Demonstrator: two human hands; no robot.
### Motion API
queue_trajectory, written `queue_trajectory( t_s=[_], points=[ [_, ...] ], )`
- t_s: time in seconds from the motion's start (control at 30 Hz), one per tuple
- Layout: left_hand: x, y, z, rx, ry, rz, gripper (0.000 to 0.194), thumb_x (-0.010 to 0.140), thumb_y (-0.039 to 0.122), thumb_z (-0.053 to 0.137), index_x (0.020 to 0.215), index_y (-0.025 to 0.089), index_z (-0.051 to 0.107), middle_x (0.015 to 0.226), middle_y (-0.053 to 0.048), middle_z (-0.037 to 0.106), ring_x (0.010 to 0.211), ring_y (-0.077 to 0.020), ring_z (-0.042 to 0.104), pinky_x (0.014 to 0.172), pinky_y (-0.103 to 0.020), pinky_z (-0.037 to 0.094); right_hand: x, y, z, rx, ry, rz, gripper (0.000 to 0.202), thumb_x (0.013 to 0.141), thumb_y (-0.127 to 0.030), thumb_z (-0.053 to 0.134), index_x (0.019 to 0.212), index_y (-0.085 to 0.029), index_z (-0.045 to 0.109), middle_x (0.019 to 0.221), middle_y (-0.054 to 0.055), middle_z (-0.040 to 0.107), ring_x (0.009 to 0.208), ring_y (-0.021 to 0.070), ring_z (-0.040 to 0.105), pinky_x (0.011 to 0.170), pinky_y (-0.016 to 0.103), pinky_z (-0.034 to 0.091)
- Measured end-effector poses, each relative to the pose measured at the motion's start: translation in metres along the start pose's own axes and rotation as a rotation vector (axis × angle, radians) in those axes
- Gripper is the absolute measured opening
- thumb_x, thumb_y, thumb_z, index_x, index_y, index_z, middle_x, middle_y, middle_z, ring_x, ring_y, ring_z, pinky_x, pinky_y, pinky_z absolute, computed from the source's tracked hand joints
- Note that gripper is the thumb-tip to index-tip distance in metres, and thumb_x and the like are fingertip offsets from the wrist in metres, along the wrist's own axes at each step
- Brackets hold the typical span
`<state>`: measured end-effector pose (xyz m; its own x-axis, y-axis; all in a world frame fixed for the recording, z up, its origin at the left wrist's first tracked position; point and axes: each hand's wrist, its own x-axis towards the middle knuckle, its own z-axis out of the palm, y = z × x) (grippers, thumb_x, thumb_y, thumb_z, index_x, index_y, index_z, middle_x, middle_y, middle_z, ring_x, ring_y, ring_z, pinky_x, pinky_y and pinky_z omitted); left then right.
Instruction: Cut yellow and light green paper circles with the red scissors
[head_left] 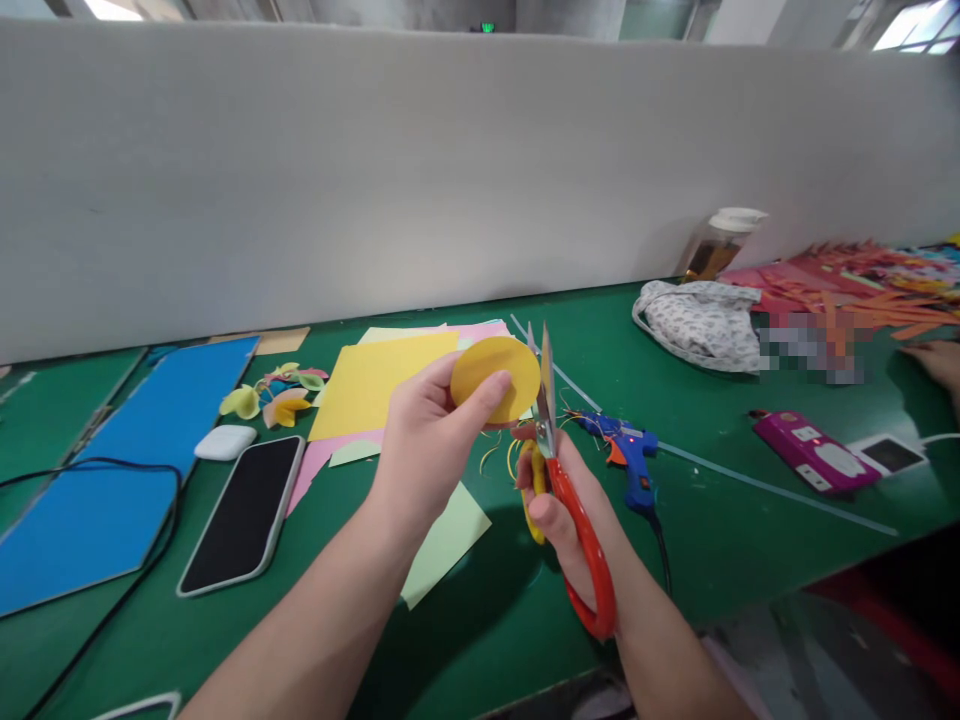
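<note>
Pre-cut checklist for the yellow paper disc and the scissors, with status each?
1. Left hand pinches the round yellow paper disc: ok.
2. Right hand holds the red-handled scissors, blades up: ok.
3. Blades open at the disc's right edge: cannot tell.
4. Left fingertips clear of the blades: ok, but close.
5. Blue glue gun lies apart on the green table: ok.

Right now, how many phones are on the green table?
2: a black-screened smartphone in a pale case left of the left hand, and a smaller phone on a white cable at far right. Clutter may hide others.
</note>
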<state>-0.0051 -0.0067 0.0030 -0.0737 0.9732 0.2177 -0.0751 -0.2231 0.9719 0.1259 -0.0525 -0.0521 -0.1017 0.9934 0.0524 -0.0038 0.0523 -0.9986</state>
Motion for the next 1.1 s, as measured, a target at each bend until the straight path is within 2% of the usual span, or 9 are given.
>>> queue_trajectory(
  t_s=[0.4, 0.67, 0.93, 1.1],
  points=[
    [0.000, -0.003, -0.002, 0.020, 0.000, 0.035, 0.021, 0.079, 0.035, 0.074, 0.092, 0.018, 0.074, 0.077, 0.000, 0.069, 0.068, -0.0118, 0.064, 0.064, -0.023, 0.058, -0.001, -0.002, -0.001, -0.051, -0.004, -0.006, 0.080, 0.067, -0.086, 0.054, 0.116, -0.024, 0.054, 0.079, -0.001, 0.049, 0.066, 0.0154, 0.047, 0.061, 0.031, 0.037],
    [0.000, -0.005, -0.004, 0.035, 0.002, 0.061, 0.020, 0.079, 0.034, 0.074, 0.093, 0.020, 0.074, 0.080, 0.000, 0.071, 0.070, -0.0125, 0.066, 0.066, -0.024, 0.059, 0.003, 0.007, -0.005, 0.026, -0.077, -0.004, 0.080, 0.063, -0.086, 0.060, 0.117, -0.026, 0.053, 0.081, -0.001, 0.050, 0.065, 0.0153, 0.049, 0.060, 0.029, 0.041],
    [0.000, -0.003, -0.002, 0.086, 0.038, 0.069, 0.020, 0.079, 0.035, 0.074, 0.091, 0.019, 0.074, 0.080, 0.000, 0.071, 0.070, -0.0141, 0.066, 0.064, -0.026, 0.059, -0.001, -0.003, -0.002, 0.019, -0.041, 0.030, 0.080, 0.064, -0.085, 0.059, 0.115, -0.025, 0.054, 0.080, -0.003, 0.045, 0.060, 0.0122, 0.040, 0.057, 0.028, 0.034],
    [0.001, -0.005, -0.004, 0.079, 0.008, 0.087, 0.020, 0.080, 0.034, 0.073, 0.093, 0.020, 0.074, 0.081, 0.000, 0.071, 0.071, -0.0131, 0.066, 0.066, -0.024, 0.059, -0.002, -0.006, -0.001, 0.014, -0.030, 0.038, 0.079, 0.066, -0.084, 0.059, 0.116, -0.024, 0.054, 0.079, -0.003, 0.046, 0.061, 0.0123, 0.041, 0.058, 0.028, 0.035]
  ],
)
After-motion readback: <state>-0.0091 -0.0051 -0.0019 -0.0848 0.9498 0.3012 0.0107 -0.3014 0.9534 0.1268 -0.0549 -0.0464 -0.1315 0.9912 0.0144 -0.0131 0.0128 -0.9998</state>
